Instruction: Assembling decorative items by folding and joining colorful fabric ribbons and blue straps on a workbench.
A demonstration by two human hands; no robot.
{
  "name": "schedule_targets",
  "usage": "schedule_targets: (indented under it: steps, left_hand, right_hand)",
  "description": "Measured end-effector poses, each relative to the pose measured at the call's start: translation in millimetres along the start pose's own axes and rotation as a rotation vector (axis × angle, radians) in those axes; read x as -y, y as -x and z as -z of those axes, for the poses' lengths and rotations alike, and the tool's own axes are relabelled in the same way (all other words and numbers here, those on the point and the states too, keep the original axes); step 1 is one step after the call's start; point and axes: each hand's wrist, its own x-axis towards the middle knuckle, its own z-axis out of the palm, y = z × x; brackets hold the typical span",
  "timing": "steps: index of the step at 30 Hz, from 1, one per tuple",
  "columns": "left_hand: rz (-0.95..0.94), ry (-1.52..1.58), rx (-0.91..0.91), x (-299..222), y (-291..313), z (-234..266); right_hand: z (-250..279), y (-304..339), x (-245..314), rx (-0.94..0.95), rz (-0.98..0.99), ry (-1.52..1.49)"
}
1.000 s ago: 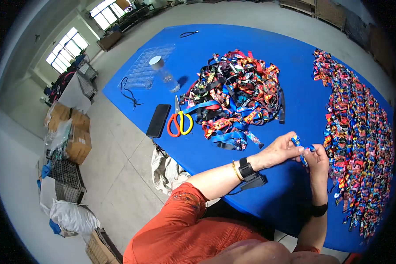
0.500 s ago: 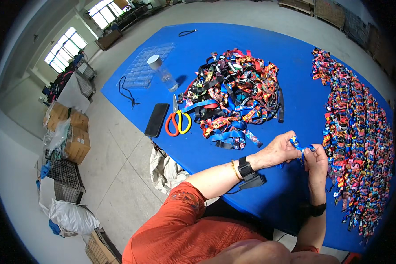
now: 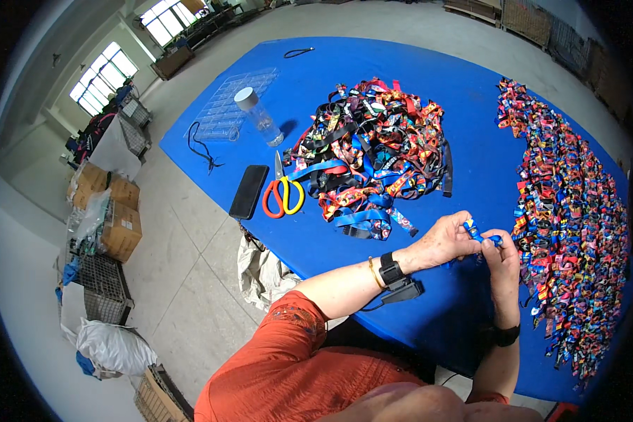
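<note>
Blue strap (image 3: 475, 231) has shifted in the fingers, more bunched than half a second ago. Left hand (image 3: 439, 241) and right hand (image 3: 503, 269) both pinch it, close together, over the blue bench (image 3: 471, 162). Small strap pieces (image 3: 570, 239) right; strap pile (image 3: 383, 151) ahead-left; scissors (image 3: 284, 180), phone (image 3: 249, 192) farther left.

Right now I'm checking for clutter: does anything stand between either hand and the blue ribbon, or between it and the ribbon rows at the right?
Nothing visible separates hands and ribbon: the left hand and right hand both pinch the blue ribbon. Toward the ribbon rows, only the right hand itself visibly comes between.
</note>
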Motion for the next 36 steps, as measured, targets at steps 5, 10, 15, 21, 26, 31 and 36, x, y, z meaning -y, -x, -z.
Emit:
schedule_targets:
  steps: [5,10,15,21,26,31,36]
  left_hand:
    - [0.007,0.019,0.012,7,-3,1]
    - [-0.001,0.053,0.023,1,-1,0]
    - [-0.057,0.061,0.032,1,0,0]
    - [-0.004,-0.005,0.000,20,-6,6]
    - [-0.032,-0.067,0.018,20,-7,6]
    - [-0.048,-0.027,0.063,10,-2,2]
    - [-0.066,0.010,0.073,15,-2,4]
  right_hand:
    - [3,-3,-6,-0.021,-0.017,-0.028]
    - [1,-3,-11,-0.089,0.010,-0.037]
    - [-3,-1,-1,-0.098,-0.015,-0.027]
    - [-3,0,2,-0.136,-0.106,-0.003]
    - [-1,-3,-7,-0.170,-0.002,0.032]
    - [-3,-3,-6,-0.186,-0.010,0.048]
    - [-9,-1,4,-0.176,-0.033,0.025]
